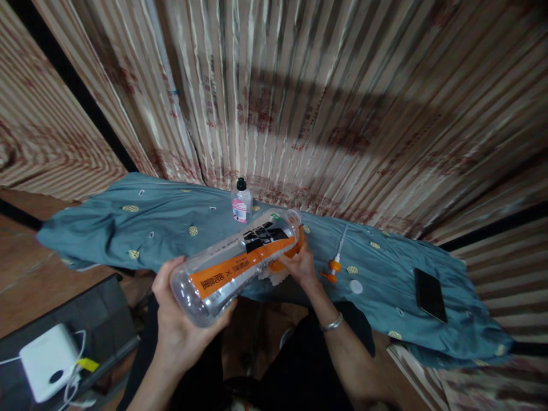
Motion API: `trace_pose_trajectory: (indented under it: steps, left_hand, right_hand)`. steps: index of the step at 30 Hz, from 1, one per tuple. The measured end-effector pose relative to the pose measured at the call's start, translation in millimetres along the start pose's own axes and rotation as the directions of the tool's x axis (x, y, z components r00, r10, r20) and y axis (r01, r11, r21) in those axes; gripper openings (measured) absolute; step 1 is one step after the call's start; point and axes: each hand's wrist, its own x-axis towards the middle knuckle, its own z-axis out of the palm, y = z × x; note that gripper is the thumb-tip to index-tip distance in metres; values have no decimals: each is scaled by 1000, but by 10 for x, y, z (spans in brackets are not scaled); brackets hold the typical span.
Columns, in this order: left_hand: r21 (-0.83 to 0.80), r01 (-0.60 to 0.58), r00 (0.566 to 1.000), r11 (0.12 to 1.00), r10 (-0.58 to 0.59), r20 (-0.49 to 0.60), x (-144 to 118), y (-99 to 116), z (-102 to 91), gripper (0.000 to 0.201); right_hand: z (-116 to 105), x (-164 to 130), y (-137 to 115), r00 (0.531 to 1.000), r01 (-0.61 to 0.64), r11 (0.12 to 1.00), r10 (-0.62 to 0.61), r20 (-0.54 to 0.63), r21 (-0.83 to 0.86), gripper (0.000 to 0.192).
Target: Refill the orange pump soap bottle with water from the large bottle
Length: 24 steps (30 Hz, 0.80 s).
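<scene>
My left hand [182,319] grips the base of a large clear plastic bottle [235,262] with an orange and black label, held on its side and tilted up toward the table. My right hand [302,264] is at the bottle's mouth, its fingers around an orange cap or funnel [285,260] there. A silver bracelet sits on my right wrist. An orange pump head with a white tube [334,264] lies on the blue cloth just right of my right hand. A small clear bottle with a black cap [241,201] stands upright behind the big bottle.
A blue patterned cloth [141,228] covers the table. A black phone [429,294] lies at its right. A small white disc [355,286] is near the pump. A white device with cables [49,361] sits on a dark case at lower left. Striped curtains hang behind.
</scene>
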Motion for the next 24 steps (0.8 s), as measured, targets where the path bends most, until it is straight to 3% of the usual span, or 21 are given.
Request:
trace_pose_trajectory:
  steps: [11,16,20,24]
  left_hand:
    - [1,-30,999,1000,30,11,-9,-110,-19,109]
    - [-18,51,989,999,-48,143,21,-171,-96,113]
    - [-34,96,991,995,-92,101,50,-182,-107,104]
    - [-54,80,983,995,-70,170,88,-240,-118,112]
  right_hand:
    - [59,6,-41,1000,-7,1000,8,-25,21,74]
    - [83,7,-31,999,6,999,-4,-40,51,80]
    - [57,18,-44,999,21,1000,-20,-41,23,76]
    - [34,27,-51,999,36,999,-36,-38,2,79]
